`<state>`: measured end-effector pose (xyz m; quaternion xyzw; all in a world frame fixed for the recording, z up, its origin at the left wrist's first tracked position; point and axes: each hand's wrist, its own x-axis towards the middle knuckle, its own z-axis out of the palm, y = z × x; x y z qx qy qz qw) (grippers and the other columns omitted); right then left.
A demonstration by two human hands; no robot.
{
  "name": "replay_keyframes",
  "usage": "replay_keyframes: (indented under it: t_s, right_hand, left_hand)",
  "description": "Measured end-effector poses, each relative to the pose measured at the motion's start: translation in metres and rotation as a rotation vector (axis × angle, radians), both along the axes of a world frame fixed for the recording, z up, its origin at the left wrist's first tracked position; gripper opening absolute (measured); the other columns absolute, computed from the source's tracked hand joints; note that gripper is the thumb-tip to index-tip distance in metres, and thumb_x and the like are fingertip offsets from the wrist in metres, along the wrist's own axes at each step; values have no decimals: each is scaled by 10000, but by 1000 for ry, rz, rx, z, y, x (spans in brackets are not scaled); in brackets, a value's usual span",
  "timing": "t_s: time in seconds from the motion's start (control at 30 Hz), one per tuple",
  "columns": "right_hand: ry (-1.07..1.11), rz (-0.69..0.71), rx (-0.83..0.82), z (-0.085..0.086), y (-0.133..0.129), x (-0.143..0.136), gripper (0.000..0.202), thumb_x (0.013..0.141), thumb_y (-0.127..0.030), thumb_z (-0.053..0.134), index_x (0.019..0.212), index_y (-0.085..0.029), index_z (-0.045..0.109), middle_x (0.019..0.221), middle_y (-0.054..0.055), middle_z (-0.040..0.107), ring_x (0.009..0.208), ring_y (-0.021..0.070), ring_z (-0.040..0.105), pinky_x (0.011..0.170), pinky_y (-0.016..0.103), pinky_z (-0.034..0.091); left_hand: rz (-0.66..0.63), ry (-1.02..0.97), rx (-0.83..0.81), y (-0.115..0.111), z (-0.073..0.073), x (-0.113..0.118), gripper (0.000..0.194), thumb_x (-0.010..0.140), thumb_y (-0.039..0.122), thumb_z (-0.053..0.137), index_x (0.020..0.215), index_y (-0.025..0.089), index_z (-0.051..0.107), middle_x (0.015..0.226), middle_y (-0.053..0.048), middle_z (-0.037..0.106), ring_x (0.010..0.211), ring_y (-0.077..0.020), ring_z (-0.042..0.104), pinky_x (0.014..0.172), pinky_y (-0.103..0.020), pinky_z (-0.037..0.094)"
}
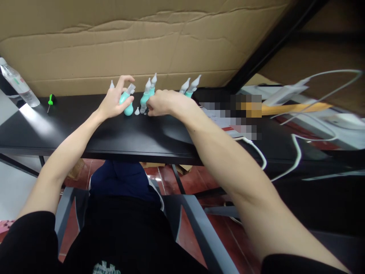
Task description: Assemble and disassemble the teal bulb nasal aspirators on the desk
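- Holding a teal bulb (129, 110) in the left hand (111, 102), left of upper centre in the frame, low over the table (125, 139); cannot tell about contact beneath.
- Clamped on the bulb's side, with left thumb across it and index finger lifted near the transparent nozzle (131, 88).
- Reaching low with the right hand (164, 102) at upper centre, with fingers curled together beside a clear plastic part (143, 109); cannot tell about anything pinched between them.
- Likely light and hollow, with soft rubbery walls; prone to squash under a hard squeeze, perhaps slightly slick on the smooth curve.
- Probably stiffer at the nozzle, and likelier to crack or pop loose if levered sideways.
- Best steadied round the upper body, close to the join of bulb and nozzle, using light, even pressure.
- Showing a small white tip (137, 111) on the table between both hands; best pinched with fingertips near the wide base, being small enough to skid away.
- Also showing two white-tipped bulbs (144, 98) behind the clear part, and two similar bulbs (188, 94) partly hidden behind the right wrist; probably easy to topple with a nudge.
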<state>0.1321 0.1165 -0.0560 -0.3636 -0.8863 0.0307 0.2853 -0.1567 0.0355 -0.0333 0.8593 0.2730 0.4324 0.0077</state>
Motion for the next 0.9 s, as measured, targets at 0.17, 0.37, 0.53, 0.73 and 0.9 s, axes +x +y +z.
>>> replay_keyframes:
  t_s: [0.17,0.37,0.53,0.73,0.9]
  right_hand:
    - [-227,-26,-102,4,1,-3,491,530,-201,1177,566,-271,692,521,-8,553,694,297,746,801,546,660]
    - [-83,225,-160,7,-3,4,485,730,-408,1174,621,-267,722,485,-36,551,568,181,609,760,463,626]
    - [-100,171,-138,21,-9,16,449,721,-452,1169,633,-277,765,543,-11,615,655,238,697,772,461,619]
    - [94,-11,13,62,-55,8,440,1127,-642,797,994,-229,867,790,78,799,880,318,822,957,496,656]
    - [203,238,-203,65,-90,-16,666,1151,-902,575,1170,-274,796,833,36,791,766,245,760,780,403,640]
  left_hand:
    - [10,2,-18,-3,1,1,757,1125,901,573,1561,283,608,1067,-72,859,783,-270,796,883,-514,686]
    - [22,25,3,0,-1,-1,712,1128,864,600,1549,291,635,961,-41,854,724,-276,805,895,-546,733]
    - [25,41,7,6,-2,-3,702,1127,828,640,1566,281,638,937,-36,836,708,-264,798,889,-525,723]
    - [28,108,-10,-1,-3,-5,681,1152,652,682,1681,241,557,1150,-99,900,835,-244,836,1015,-529,732]
    - [49,188,1,-8,-4,-4,771,1129,597,719,1768,236,482,1148,-83,909,903,-282,904,1026,-528,724]
